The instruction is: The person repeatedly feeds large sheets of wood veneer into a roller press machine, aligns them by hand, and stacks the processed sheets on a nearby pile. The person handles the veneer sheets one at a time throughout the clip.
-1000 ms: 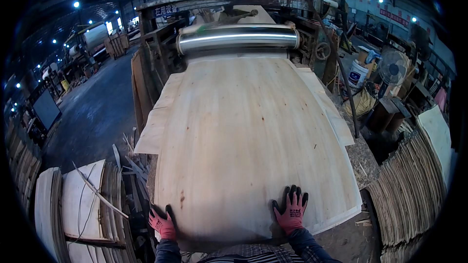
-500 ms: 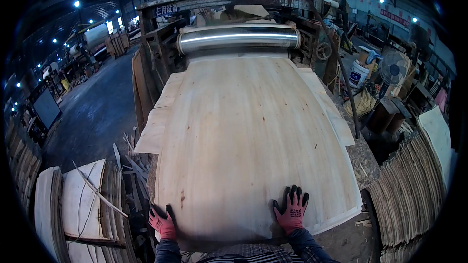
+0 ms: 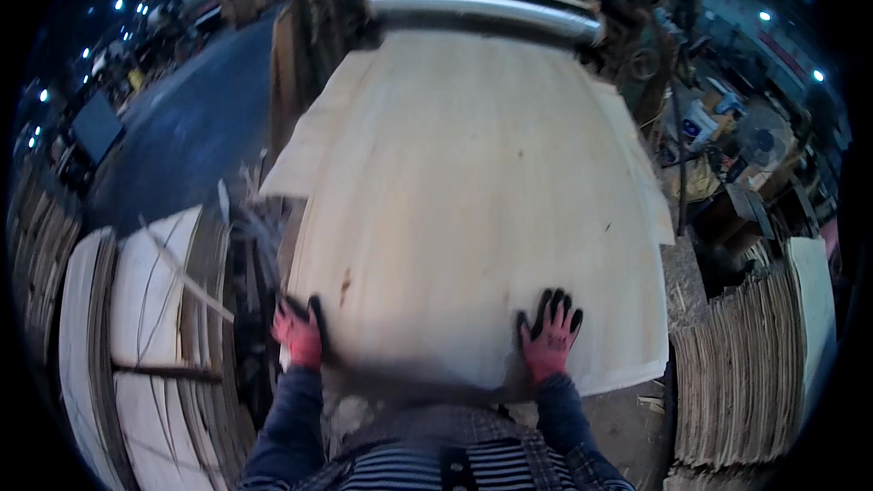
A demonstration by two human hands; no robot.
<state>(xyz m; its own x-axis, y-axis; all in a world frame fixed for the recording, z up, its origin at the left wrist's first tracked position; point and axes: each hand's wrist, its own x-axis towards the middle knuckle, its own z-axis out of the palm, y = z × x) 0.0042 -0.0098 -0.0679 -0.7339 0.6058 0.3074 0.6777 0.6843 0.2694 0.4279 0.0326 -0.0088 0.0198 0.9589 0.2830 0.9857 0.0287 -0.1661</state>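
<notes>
A broad, pale wood veneer sheet [image 3: 473, 209] lies before me on top of other sheets, whose ragged edges stick out at both sides. My left hand [image 3: 298, 335], in a pink and black glove, rests at the near left corner with its thumb and fingers apart. Flat on the sheet near its front edge, on the right, lies my right hand [image 3: 551, 338] in a matching glove, fingers spread. The far end of the sheet reaches a shiny metal roller [image 3: 482, 7] on a machine.
Stacked veneer [image 3: 150, 282] stands at the left, with a loose strip across it. Another tall veneer stack [image 3: 741, 373] is at the right. Beyond it are a white bucket [image 3: 698, 123] and a fan [image 3: 762, 144]. A dark floor aisle [image 3: 195, 114] runs along the left.
The view has tilted down and turned slightly, so the roller sits higher and more of my arms shows. Both hands keep about the same places on the sheet.
</notes>
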